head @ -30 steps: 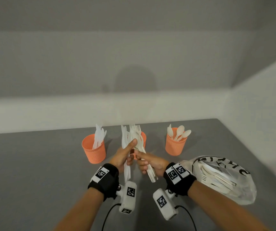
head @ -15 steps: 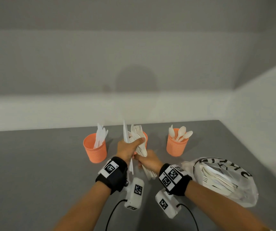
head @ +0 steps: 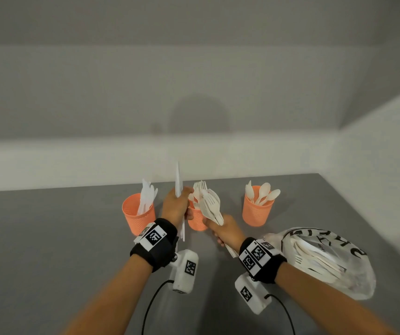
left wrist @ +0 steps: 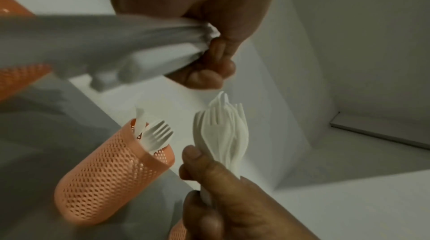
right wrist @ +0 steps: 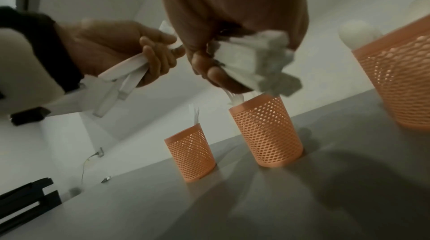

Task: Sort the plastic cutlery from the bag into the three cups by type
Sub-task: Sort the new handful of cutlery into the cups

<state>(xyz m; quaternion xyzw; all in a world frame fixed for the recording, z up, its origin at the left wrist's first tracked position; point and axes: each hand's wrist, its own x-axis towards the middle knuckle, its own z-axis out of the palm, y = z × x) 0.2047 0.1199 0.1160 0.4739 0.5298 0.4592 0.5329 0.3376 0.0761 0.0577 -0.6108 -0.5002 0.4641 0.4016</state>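
Above 3 orange mesh cups on the grey desk, the left hand grips white plastic knives upright; the right hand clutches a bundle of white plastic forks. Likely next: knives into the left knife cup, forks into the middle fork cup; the clear plastic bag is not yet emptied.

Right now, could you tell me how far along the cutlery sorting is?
Partly done: knives stand in the left cup, forks in the middle cup, spoons in the right cup. The left hand grips knives, the right hand forks. The bag still holds cutlery.
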